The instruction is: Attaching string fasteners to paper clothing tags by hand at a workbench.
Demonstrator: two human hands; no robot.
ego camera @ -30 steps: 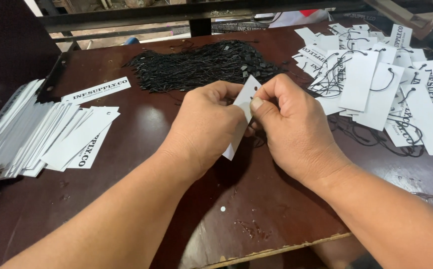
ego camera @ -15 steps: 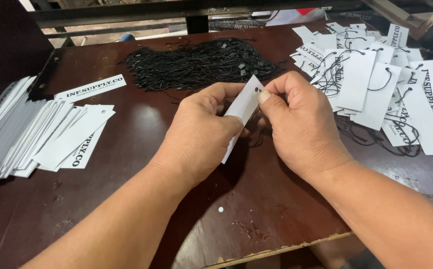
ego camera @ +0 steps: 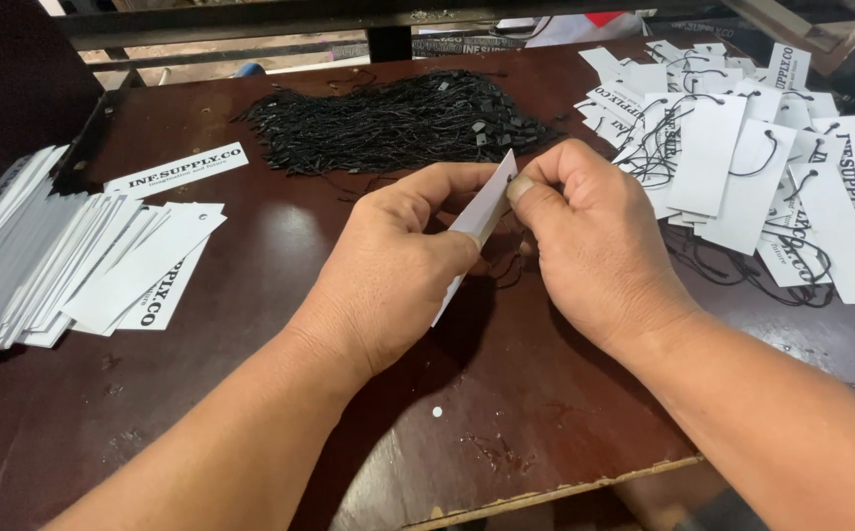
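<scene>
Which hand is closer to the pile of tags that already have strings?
Right. The right hand sits just beside the strung tags; the left hand is farther off, across the white tag both hold.

A card tag (ego camera: 481, 211) is held on edge between the left hand (ego camera: 398, 270) and the right hand (ego camera: 589, 246), above the middle of the bench (ego camera: 506, 413). A heap of strings (ego camera: 398, 120) lies behind them. Unstrung tags (ego camera: 73, 261) are fanned out at the left; strung tags (ego camera: 752, 157) are piled at the right.
</scene>
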